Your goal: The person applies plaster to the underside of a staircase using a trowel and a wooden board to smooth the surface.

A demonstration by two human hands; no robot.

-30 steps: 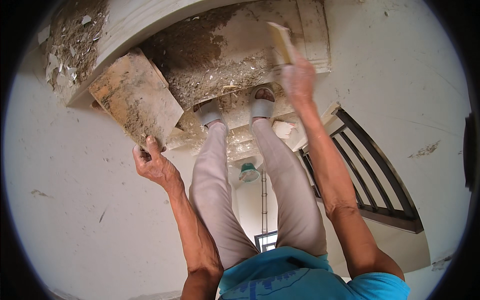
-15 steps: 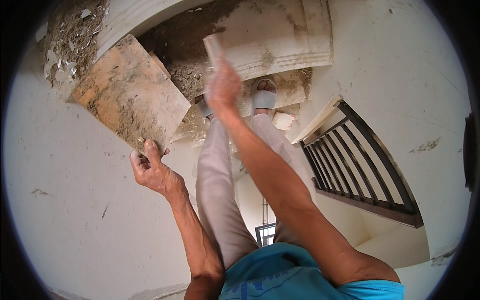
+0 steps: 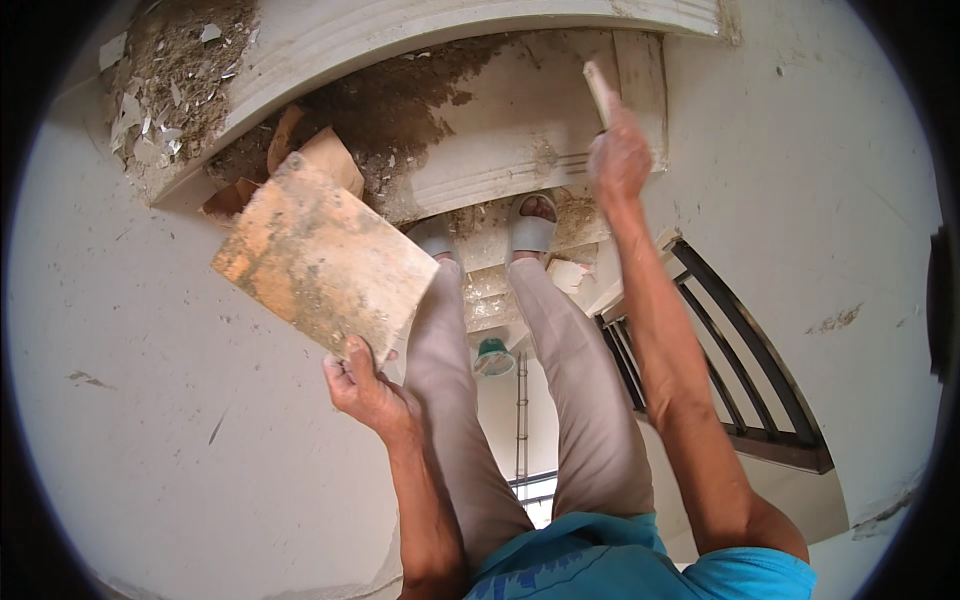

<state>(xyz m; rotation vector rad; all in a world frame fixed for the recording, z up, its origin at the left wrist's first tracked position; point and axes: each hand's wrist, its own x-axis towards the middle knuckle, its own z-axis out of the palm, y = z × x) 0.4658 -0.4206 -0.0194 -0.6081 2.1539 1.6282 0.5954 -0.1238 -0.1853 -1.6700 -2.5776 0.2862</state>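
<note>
A square board (image 3: pixel 315 260), mottled orange and grey with dirt, is held at its near corner by my left hand (image 3: pixel 365 392), thumb on top. My right hand (image 3: pixel 622 155) grips a pale, flat stick-like tool (image 3: pixel 600 90) over the right part of a curved stair step (image 3: pixel 500 150); its far end is too small to identify. Dark dirt (image 3: pixel 400 115) and small chips lie on that step. Brown broken pieces (image 3: pixel 330 150) lie behind the board, partly hidden by it. My sandalled feet (image 3: pixel 530 225) stand on the dirty step below.
A pale ledge (image 3: pixel 450 22) curves across the top, with rubble and white flakes (image 3: pixel 165 90) at its left. Pale walls (image 3: pixel 130 350) are on both sides. A black railing (image 3: pixel 760 360) is at the right. A green bucket (image 3: pixel 494 357) shows far below between my legs.
My left hand has drawn the board right and toward me, exposing brown pieces behind it. My right hand swung left half a second ago and is now back at the right with the tool.
</note>
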